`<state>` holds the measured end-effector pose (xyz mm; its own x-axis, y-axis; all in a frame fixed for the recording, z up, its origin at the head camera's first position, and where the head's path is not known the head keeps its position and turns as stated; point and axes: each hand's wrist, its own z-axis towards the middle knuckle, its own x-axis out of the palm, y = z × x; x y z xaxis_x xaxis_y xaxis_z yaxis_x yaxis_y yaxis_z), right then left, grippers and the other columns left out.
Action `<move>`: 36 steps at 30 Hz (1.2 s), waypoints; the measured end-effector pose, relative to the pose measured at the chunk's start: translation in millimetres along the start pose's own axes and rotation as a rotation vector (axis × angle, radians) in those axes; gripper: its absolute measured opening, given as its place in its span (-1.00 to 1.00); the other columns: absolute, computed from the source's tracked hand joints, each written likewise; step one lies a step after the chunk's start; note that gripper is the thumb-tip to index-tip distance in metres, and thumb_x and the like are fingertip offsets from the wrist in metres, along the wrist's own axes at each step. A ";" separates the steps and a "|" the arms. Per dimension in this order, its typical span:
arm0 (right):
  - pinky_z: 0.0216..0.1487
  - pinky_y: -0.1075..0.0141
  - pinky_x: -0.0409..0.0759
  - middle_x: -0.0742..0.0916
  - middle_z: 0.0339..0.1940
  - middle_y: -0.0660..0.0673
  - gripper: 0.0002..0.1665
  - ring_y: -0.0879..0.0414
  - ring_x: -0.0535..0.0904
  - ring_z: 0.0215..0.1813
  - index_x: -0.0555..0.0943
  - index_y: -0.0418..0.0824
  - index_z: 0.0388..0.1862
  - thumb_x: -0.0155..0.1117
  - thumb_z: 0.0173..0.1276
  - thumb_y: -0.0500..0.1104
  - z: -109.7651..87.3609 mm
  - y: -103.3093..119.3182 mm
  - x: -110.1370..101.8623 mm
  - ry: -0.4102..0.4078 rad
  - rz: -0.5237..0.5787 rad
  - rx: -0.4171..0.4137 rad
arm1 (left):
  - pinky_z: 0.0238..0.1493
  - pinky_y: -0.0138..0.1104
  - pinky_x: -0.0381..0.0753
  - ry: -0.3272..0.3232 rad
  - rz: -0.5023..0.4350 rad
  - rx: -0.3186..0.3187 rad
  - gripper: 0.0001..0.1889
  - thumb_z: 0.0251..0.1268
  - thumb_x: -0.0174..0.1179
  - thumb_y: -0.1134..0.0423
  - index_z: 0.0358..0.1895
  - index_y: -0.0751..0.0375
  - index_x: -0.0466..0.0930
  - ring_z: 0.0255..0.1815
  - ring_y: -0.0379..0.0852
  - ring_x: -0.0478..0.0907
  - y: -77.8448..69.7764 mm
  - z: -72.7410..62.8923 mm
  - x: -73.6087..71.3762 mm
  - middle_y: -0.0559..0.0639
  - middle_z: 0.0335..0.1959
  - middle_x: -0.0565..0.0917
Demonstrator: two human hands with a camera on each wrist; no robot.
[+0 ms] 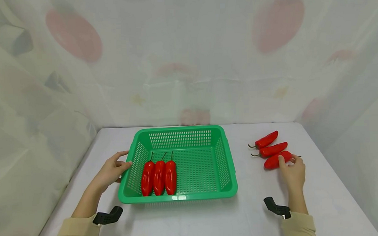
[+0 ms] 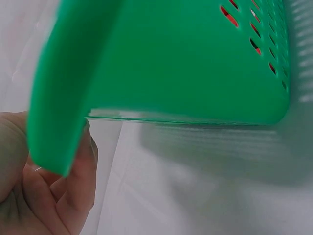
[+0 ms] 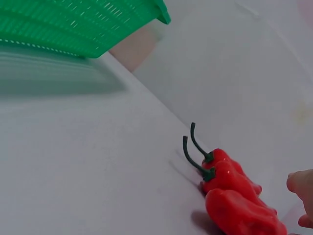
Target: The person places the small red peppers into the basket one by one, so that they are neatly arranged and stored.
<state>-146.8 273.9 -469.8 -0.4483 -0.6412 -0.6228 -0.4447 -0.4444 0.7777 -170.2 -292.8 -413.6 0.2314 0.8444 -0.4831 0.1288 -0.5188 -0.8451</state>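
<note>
My left hand (image 1: 111, 171) grips the left rim of a green plastic basket (image 1: 179, 198), thumb on top and fingers curled below, as the left wrist view shows. Inside, on the left, three glossy red chili peppers (image 1: 158, 178) lie side by side, stems away from me. My right hand (image 1: 294, 171) is at the nearest of three red chili peppers on the table at the right. In the head view its thumb overlaps that chili pepper (image 1: 274, 161); in the right wrist view the visible fingertips (image 3: 295, 182) stand apart from it. The other two chili peppers (image 1: 273, 149) lie just beyond.
The white table (image 1: 208, 221) carries the basket in its middle, between my hands. Pale printed curtains (image 1: 188, 97) enclose the back and sides. A black wrist mount (image 1: 108, 216) sits at my left cuff and another black mount (image 1: 277, 208) at my right.
</note>
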 end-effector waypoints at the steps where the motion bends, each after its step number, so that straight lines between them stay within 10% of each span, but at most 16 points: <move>1: 0.11 -0.16 0.40 0.33 0.22 -0.47 -0.19 -0.32 0.31 0.15 0.08 -0.41 0.37 -0.07 0.35 0.11 -0.3 -1.1 0.7 0.006 -0.007 0.018 | -0.44 -0.12 0.66 0.001 0.001 0.001 -0.32 0.35 0.05 0.12 0.42 0.21 -0.05 -0.41 -0.01 0.63 -0.1 0.3 0.2 0.26 -0.28 0.58; 36: 0.12 -0.24 0.27 0.28 0.19 -0.53 -0.10 -0.42 0.14 0.21 -0.05 -0.47 0.39 0.02 0.31 0.04 5.2 -10.5 18.6 0.028 -0.137 0.047 | -0.41 -0.09 0.66 0.003 -0.003 -0.007 -0.32 0.35 0.05 0.12 0.42 0.19 -0.04 -0.40 -0.01 0.64 1.0 0.5 0.3 0.27 -0.26 0.58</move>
<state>-154.5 269.9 -490.1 -0.3597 -0.5940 -0.7196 -0.5361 -0.4996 0.6804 -170.5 -292.9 -414.8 0.2337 0.8459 -0.4795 0.1366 -0.5168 -0.8451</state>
